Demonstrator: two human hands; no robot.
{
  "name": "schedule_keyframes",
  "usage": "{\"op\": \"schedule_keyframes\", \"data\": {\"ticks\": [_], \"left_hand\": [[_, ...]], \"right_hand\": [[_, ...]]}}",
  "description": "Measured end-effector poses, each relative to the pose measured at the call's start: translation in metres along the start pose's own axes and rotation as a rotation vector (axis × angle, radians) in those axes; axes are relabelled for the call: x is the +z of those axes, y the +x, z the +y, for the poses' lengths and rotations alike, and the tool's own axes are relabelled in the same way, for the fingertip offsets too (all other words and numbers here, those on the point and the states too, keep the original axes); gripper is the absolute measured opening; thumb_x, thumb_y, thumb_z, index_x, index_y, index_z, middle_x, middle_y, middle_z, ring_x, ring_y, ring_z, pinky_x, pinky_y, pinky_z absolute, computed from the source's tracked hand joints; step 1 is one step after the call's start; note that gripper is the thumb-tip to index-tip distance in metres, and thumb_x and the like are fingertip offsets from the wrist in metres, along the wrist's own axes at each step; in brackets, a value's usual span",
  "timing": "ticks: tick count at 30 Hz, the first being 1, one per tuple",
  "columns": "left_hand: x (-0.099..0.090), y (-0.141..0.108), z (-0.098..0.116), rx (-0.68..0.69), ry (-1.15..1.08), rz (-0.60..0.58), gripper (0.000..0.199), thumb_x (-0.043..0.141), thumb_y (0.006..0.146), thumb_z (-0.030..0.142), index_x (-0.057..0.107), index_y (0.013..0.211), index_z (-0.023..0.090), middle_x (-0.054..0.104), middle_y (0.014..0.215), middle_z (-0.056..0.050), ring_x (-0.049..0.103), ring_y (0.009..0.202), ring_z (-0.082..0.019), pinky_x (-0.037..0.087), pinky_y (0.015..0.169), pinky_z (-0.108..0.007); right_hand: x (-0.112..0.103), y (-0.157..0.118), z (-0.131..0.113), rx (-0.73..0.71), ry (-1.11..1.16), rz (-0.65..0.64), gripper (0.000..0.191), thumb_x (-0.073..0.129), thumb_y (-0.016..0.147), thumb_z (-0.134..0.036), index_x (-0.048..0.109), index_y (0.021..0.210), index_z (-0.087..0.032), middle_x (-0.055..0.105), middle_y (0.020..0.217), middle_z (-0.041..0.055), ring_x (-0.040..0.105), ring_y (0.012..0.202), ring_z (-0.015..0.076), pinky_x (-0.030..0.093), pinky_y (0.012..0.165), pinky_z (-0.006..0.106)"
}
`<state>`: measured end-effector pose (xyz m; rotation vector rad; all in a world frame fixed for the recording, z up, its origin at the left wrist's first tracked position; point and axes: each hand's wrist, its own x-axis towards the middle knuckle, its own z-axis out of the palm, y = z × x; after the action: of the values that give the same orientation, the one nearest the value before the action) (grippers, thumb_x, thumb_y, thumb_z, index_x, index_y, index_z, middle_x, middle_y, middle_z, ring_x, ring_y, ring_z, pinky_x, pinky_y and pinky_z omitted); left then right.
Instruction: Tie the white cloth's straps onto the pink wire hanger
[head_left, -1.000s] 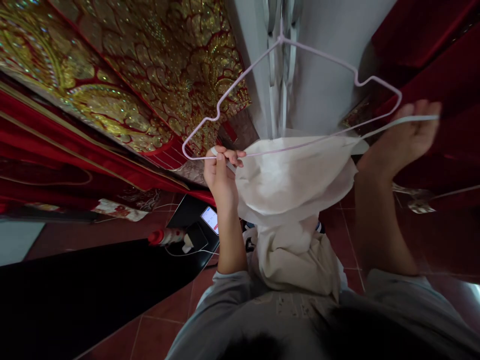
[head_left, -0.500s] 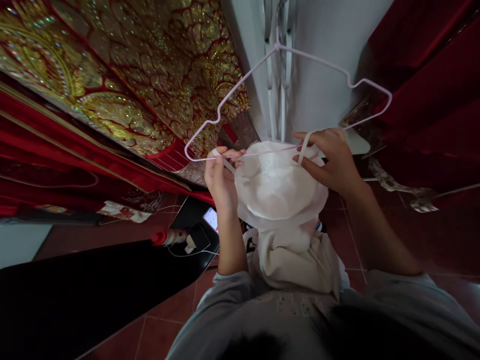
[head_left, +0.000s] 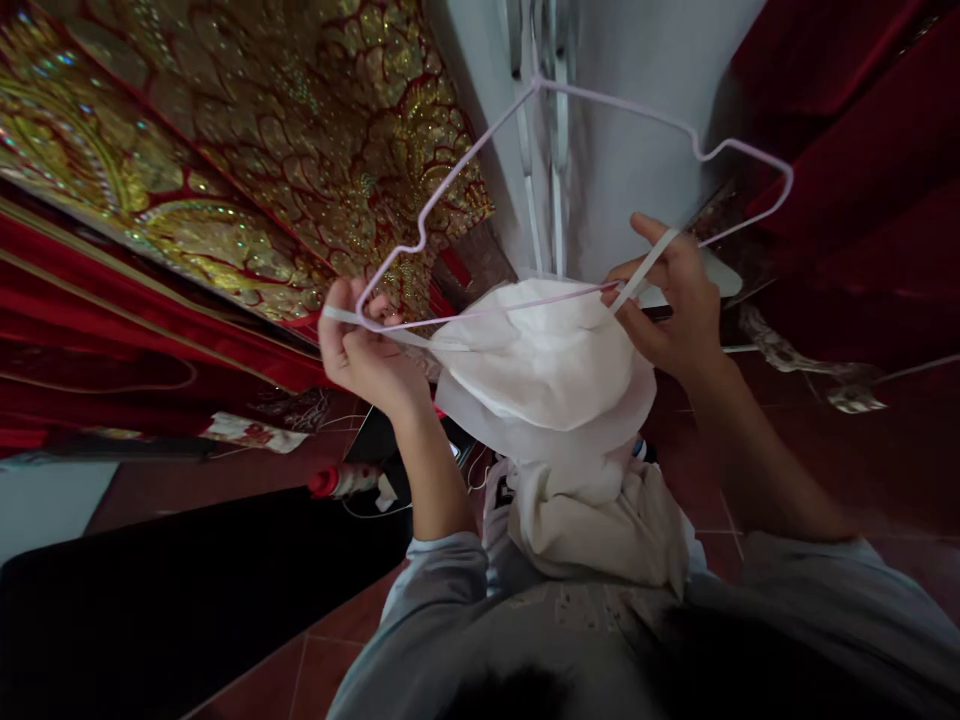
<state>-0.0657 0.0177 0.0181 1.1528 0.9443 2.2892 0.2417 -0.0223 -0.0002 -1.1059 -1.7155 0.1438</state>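
Note:
A pink-lilac wire hanger (head_left: pixel 619 100) spans the view above a white fabric piece (head_left: pixel 547 360) with a rounded, layered shape. My left hand (head_left: pixel 375 350) is closed around the hanger's lower left corner, with a white strap (head_left: pixel 409 338) looped over its fingers. On the other side, my right hand (head_left: pixel 667 295) pinches the lower bar, and a second white strap (head_left: pixel 646 268) stretches across its fingers, its index finger raised. Below the white piece, cream cloth (head_left: pixel 592 525) lies bunched against my body.
Gold-sequined red garments (head_left: pixel 300 130) hang at the left, dark red fabric (head_left: pixel 847 200) at the right. Metal bars (head_left: pixel 556 190) stand behind the hanger. A black surface (head_left: pixel 187 590) at lower left holds a red-capped bottle (head_left: pixel 341 482) and cables.
My left hand has moved left to the hanger's corner, pulling its strap outward. The strap at my right hand is stretched longer, and the white piece has spread leftward.

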Motion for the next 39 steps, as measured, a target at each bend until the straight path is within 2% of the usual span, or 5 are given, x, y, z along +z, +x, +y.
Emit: {"op": "schedule_keyframes", "data": {"ticks": [11, 19, 26, 32, 39], "left_hand": [[-0.018, 0.022, 0.033, -0.051, 0.183, -0.563, 0.074, 0.103, 0.066, 0.038, 0.074, 0.133, 0.024, 0.077, 0.127, -0.007, 0.075, 0.112, -0.028, 0.06, 0.09, -0.038], [0.03, 0.043, 0.052, -0.04, 0.334, -0.706, 0.017, 0.089, 0.088, 0.029, 0.078, 0.094, 0.018, 0.069, 0.083, 0.0, 0.061, 0.08, -0.015, 0.05, 0.079, -0.029], [0.022, -0.009, 0.006, -0.167, -0.125, -0.076, 0.018, 0.076, 0.098, 0.033, 0.064, 0.11, 0.028, 0.073, 0.097, 0.005, 0.069, 0.085, -0.014, 0.052, 0.073, -0.026], [0.033, -0.055, 0.006, -0.319, -0.154, -0.216, 0.026, 0.072, 0.098, 0.048, 0.068, 0.098, 0.022, 0.077, 0.1, -0.005, 0.075, 0.097, -0.018, 0.06, 0.091, -0.031], [0.03, -0.054, 0.001, -0.267, -0.106, -0.184, 0.034, 0.075, 0.095, 0.055, 0.066, 0.096, 0.023, 0.07, 0.09, -0.002, 0.072, 0.087, -0.016, 0.06, 0.081, -0.028]], "right_hand": [[0.001, 0.003, -0.006, -0.004, -0.064, 0.001, 0.067, 0.069, 0.095, -0.048, 0.04, 0.156, -0.038, 0.078, 0.107, 0.0025, 0.073, 0.091, 0.0282, 0.058, 0.098, 0.056], [0.005, 0.002, -0.009, 0.003, -0.165, -0.004, 0.068, 0.07, 0.094, -0.049, 0.041, 0.154, -0.034, 0.079, 0.098, 0.0026, 0.071, 0.091, 0.0281, 0.054, 0.104, 0.058], [0.008, 0.0, -0.008, 0.019, -0.116, -0.036, 0.072, 0.069, 0.095, -0.051, 0.037, 0.158, -0.034, 0.078, 0.098, 0.0031, 0.072, 0.101, 0.0306, 0.053, 0.105, 0.06], [0.01, 0.0, -0.019, -0.11, -0.107, -0.007, 0.073, 0.076, 0.092, -0.046, 0.046, 0.157, -0.033, 0.081, 0.11, 0.0058, 0.072, 0.113, 0.033, 0.055, 0.105, 0.06], [-0.052, 0.01, 0.059, -0.242, 0.047, 0.647, 0.055, 0.085, 0.084, -0.051, 0.071, 0.135, -0.037, 0.074, 0.129, 0.001, 0.072, 0.122, 0.027, 0.057, 0.101, 0.046]]}}
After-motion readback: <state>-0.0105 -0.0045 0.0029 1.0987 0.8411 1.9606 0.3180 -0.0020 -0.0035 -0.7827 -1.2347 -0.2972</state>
